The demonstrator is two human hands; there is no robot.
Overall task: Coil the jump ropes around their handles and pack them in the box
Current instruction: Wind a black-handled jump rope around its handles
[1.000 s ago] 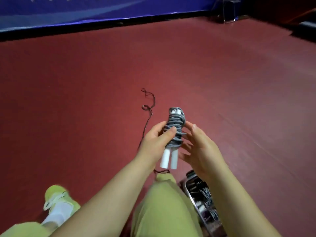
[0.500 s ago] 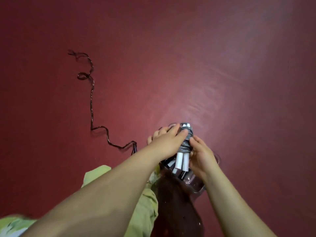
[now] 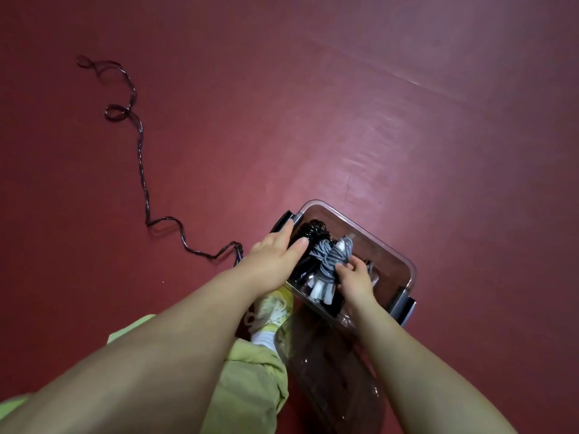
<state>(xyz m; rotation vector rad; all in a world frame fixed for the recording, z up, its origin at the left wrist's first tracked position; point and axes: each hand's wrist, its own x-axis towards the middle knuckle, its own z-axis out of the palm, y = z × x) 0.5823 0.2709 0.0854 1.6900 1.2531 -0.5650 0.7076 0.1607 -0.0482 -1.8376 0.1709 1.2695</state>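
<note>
Grey coiled rope (image 3: 332, 256) in box (image 3: 396, 252), right hand (image 3: 352, 278) gripping, handles half-hidden

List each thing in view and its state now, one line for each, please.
grey jump rope: coiled around white handles, inside box.
black jump rope: coiled, in box.
box: open, clear.
dark rope: uncoiled on floor.
left hand: fingers straight, at box edge.
right hand: gripping grey jump rope.

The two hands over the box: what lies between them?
In the head view, the grey coiled jump rope lies between the left hand and the right hand, inside the clear box.
</note>
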